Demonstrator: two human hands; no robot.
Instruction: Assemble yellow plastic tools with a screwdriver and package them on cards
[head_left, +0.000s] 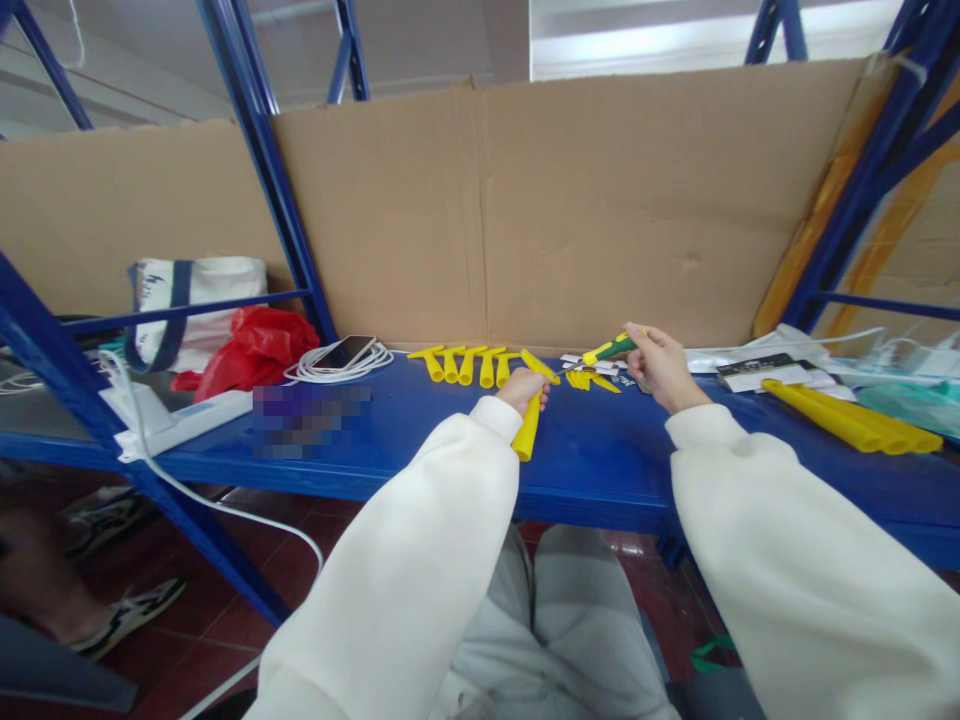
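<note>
My left hand (523, 390) is wrapped round a yellow tube-handled piece (528, 432), its hollow end tilted toward me and a flat yellow head (540, 366) showing past my fingers. In my right hand (660, 365) is a screwdriver (611, 348) with a green and yellow handle. Its shaft points left, and the tip is at the flat head of the yellow piece; whether it touches a screw I cannot tell. Left of my hands stands a row of several similar yellow pieces (466, 366). Small yellow flat parts (579, 380) lie beneath the screwdriver.
Several loose yellow tubes (851, 415) lie at the right on the blue shelf (600, 470). A phone (345, 352) with a coiled white cable, a power strip (187, 420) and a red bag (259, 345) are at the left. Cardboard (600, 200) closes the back. Another person's foot (127, 615) is below left.
</note>
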